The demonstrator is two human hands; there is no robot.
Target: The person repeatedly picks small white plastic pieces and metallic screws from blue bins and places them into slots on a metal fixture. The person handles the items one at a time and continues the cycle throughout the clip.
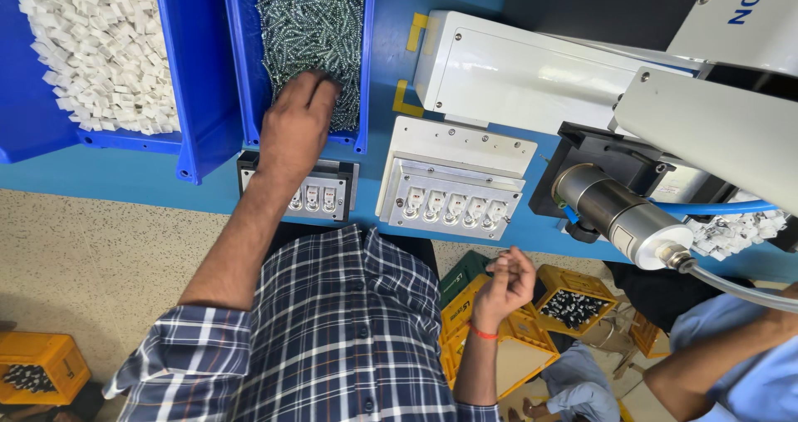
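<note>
The left hand (297,123) digs into the blue bin of screws (312,23), fingers curled down among them. The right hand (507,285) hangs below the blue table (125,177), fingers loosely pinched, perhaps on a screw. Both fixtures, the white five-slot fixture (453,202) and the dark fixture (320,193), hold white parts.

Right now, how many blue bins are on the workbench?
2. One blue bin at upper left holds small white pieces. The second bin, beside it, holds screws, and the left hand reaches into it. More may lie outside the view.
</note>
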